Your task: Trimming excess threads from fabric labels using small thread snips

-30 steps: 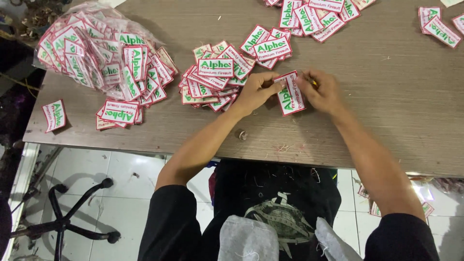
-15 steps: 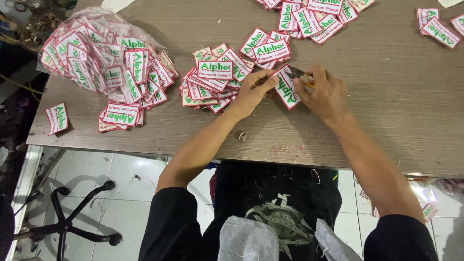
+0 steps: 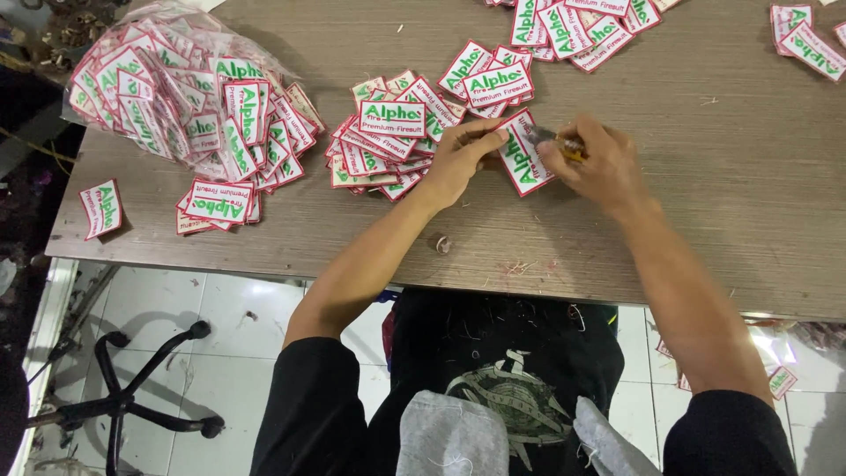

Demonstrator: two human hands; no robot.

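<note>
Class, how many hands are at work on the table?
2. The left hand holds a red-edged patch mid-table; the right hand, beside it, holds a small tool against that patch. No others show.

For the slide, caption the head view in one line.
Left hand steadies a red-edged patch on the table while the right hand works a small tool.

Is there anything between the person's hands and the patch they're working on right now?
Nothing visible does. The left hand already pinches the patch at its near edge, and the right hand brings a small yellow-handled tool to its other side. The pile of patches lies just left, apart.
</note>
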